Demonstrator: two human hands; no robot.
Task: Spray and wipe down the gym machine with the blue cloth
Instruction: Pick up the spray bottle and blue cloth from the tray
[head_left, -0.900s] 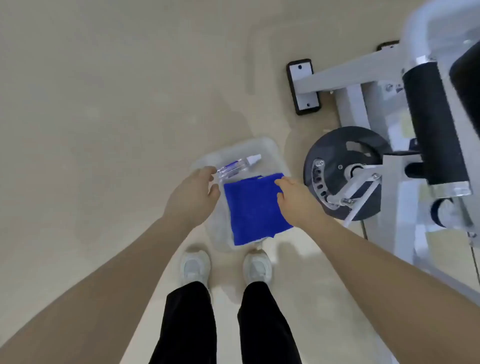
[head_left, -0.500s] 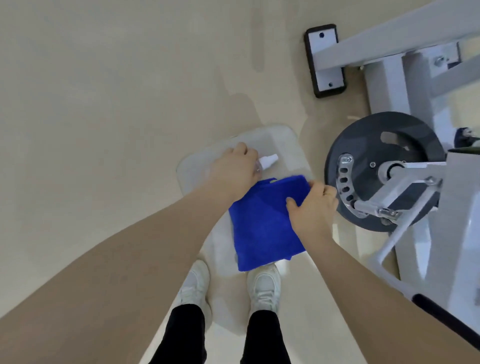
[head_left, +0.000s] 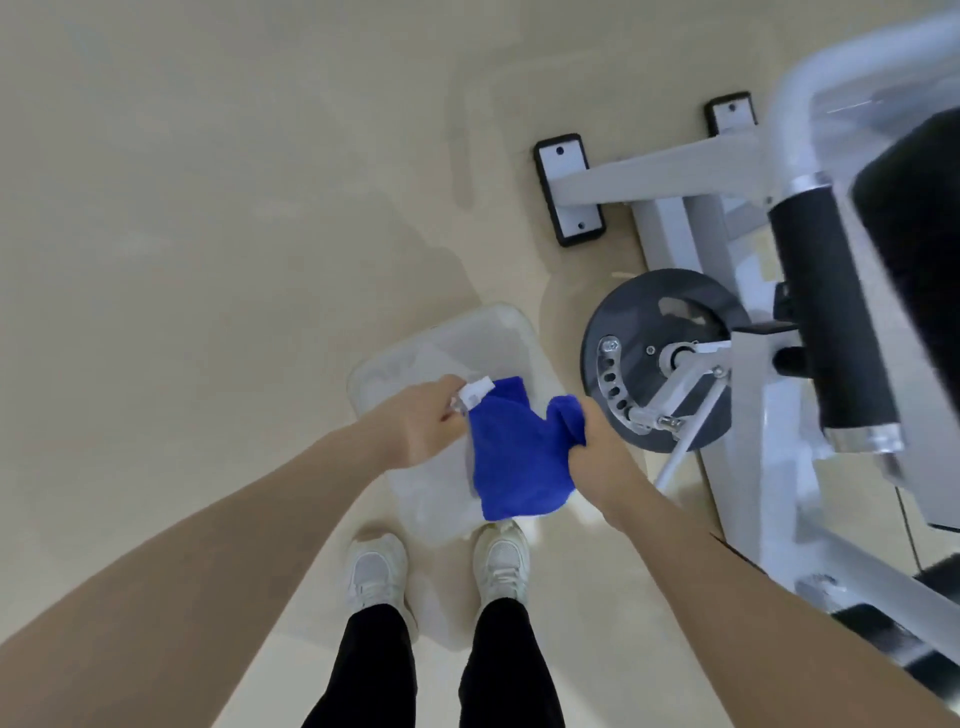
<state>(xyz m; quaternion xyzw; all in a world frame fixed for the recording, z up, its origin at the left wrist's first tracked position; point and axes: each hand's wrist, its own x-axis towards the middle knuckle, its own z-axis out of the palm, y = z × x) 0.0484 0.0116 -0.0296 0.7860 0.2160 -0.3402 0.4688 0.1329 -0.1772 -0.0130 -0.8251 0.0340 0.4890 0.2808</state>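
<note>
Head view: the blue cloth (head_left: 511, 457) is gripped at its upper right corner by the right hand (head_left: 597, 452), whose grip is clenched round a bunched fold; the rest of the cloth hangs down over the clear plastic bin (head_left: 395, 364) on the floor (head_left: 208, 234). The spray bottle (head_left: 475, 393) is grasped by the left hand (head_left: 421, 423) — only its white nozzle end is seen past the fingers, just touching the cloth's upper left edge. The gym machine (head_left: 727, 332) is located to the right of the bin, with a dark weight plate (head_left: 670, 358) nearest the right hand and a black padded roller (head_left: 831, 322) beyond it. Two white shoes (head_left: 501, 564) are placed just below the bin.
</note>
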